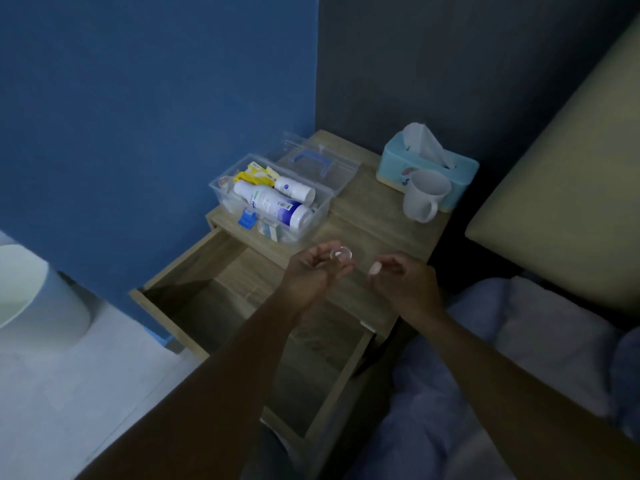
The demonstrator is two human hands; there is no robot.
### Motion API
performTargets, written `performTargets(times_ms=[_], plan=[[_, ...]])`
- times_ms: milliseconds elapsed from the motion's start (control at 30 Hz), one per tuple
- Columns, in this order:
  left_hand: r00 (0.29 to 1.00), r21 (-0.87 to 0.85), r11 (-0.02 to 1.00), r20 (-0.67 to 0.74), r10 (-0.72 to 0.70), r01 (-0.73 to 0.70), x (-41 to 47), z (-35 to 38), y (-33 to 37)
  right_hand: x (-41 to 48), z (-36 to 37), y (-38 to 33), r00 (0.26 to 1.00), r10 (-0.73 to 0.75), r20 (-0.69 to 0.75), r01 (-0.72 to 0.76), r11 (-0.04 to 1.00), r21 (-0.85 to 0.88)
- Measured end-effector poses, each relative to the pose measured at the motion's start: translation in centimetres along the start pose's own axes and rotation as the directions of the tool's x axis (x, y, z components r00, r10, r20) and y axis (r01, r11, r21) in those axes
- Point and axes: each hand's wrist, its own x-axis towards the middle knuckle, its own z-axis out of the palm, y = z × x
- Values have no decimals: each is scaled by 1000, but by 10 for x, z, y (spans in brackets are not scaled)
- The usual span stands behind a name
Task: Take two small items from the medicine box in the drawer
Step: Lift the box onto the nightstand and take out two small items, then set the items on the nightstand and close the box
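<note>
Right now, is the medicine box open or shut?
Open: the medicine box sits on the nightstand, its clear lid swung back, bottles exposed.

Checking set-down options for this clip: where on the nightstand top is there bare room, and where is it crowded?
Bare wood lies on the nightstand top between the medicine box and the white mug, running forward to the hands. The open drawer looks bare too. Crowded: the back, with the box's lid and tissue box.
</note>
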Motion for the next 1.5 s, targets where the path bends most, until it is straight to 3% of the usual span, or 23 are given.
performTargets(times_ms=[100,233,500,667,933,1167,1367,1500], plan=[[995,285,956,-55,82,-63,14,-2,-13,-1,7,17,1000,-10,-4,10,999,-31],[985,644,750,33,170,-151,32,-4,-26,-1,13,34,996,-81,-40,77,993,-87],[926,899,295,238,294,-324,59,-17,-45,4,18,48,976,-213,-39,207,972,-115],[906,913,262,205,370,-313,64,-17,-57,5,20,52,967,-251,-32,244,959,-146],[884,913,139,321,339,-384,68,-25,-60,2,23,59,948,-313,-58,300,939,-165],[907,925,185,259,332,-332,65,-15,-62,3,24,63,940,-313,-136,292,944,-156],[917,945,131,249,313,-301,66,-9,-59,3,27,67,935,-316,-162,292,943,-157],[927,940,157,253,276,-303,64,-13,-56,0,28,66,935,-325,-143,306,942,-137]])
